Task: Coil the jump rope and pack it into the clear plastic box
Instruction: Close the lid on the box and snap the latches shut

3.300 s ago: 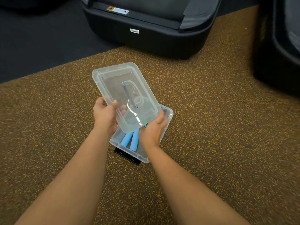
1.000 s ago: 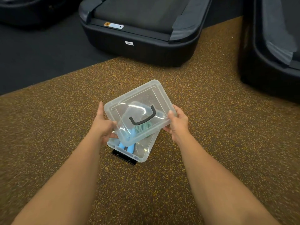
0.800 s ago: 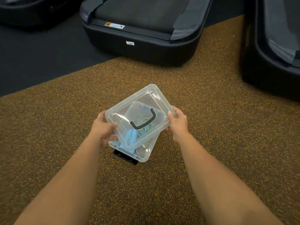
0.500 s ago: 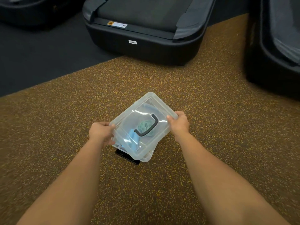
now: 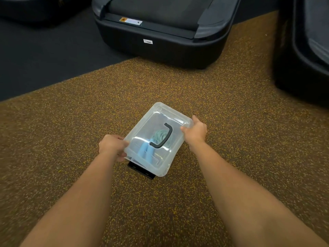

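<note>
**Now: both hands on the lid, rope inside the box**

Closest to me, my two bare forearms reach forward from the bottom corners of the view. My left hand (image 5: pixel 112 146) is at the near-left edge of the lid (image 5: pixel 151 120), its fingers (image 5: pixel 122 154) curled under the rim and the thumb on top, clamped on the plastic. My right hand (image 5: pixel 195 131) holds the far-right edge the same way, thumb pressed onto the top and fingers wrapped over the side.

The lid lies over the clear plastic box (image 5: pixel 161 169) with the edges roughly lined up. I cannot tell whether it is pressed fully home. A black carry handle (image 5: pixel 162 139) curves across the lid's top. Through the plastic I see the jump rope (image 5: pixel 145 151) inside the box: two light blue grips side by side at the near end, and the teal cord bunched in a coil just beyond them, under the carry handle.

A flat black piece (image 5: pixel 140 171) sticks out from beneath the box's near corner. Box and piece sit on the brown speckled floor (image 5: pixel 178 90). Farther out this floor meets a dark mat (image 5: pixel 44 59). The rear end of a black treadmill (image 5: pixel 160 32) stands beyond, and another dark machine (image 5: pixel 306 50) fills the right edge.
</note>
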Demonstrator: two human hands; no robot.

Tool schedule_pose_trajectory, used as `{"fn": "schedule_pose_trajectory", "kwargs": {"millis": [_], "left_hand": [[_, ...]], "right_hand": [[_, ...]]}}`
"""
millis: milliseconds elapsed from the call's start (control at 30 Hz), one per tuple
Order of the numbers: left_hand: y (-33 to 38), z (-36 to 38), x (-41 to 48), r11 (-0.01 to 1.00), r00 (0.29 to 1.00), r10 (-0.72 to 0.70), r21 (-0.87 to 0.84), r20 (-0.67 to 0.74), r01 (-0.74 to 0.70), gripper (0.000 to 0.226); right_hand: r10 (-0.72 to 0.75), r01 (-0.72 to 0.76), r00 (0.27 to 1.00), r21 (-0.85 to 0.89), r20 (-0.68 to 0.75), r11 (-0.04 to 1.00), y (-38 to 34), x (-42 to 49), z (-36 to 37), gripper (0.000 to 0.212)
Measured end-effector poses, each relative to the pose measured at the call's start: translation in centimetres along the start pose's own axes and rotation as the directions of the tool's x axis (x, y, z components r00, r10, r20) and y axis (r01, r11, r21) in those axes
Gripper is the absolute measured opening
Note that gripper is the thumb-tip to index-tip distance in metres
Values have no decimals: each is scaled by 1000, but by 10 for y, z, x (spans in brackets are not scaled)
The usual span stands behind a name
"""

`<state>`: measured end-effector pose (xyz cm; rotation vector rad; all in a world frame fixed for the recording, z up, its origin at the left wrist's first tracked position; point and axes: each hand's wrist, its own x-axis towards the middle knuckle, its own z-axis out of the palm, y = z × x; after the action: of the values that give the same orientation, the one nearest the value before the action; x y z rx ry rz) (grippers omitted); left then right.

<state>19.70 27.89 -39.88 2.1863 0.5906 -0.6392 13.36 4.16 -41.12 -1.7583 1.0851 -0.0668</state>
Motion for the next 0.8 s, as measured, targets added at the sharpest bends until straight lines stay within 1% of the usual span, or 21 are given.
{"fn": "schedule_pose_trajectory", "kwargs": {"millis": [100,233,333,467,633,700,800], "left_hand": [[0,0,-1,999,1000,-17,40,-3,17,14],[2,0,0,993,999,-44,113,-10,44,24],[2,1,-1,984,999,-30,176,-30,35,23],[0,2,2,971,999,-26,235,-37,34,28],[-1,2,4,967,999,-32,250,-26,38,28],[-1,2,5,967,999,-51,250,-12,52,28],[-6,3,8,976,995,-96,199,32,87,27]], "right_hand": [[-21,19,1000,-71,-20,997,1,3,7,64],[-52,45,998,-171,-34,984,1,8,11,62],[-69,60,997,-228,-29,972,3,12,12,60],[-73,67,997,-280,-13,958,5,16,15,58],[-80,70,997,-320,-17,945,9,20,19,41],[-72,61,997,-316,-25,947,11,22,22,42],[-40,30,999,-247,-37,968,12,25,26,43]]}}
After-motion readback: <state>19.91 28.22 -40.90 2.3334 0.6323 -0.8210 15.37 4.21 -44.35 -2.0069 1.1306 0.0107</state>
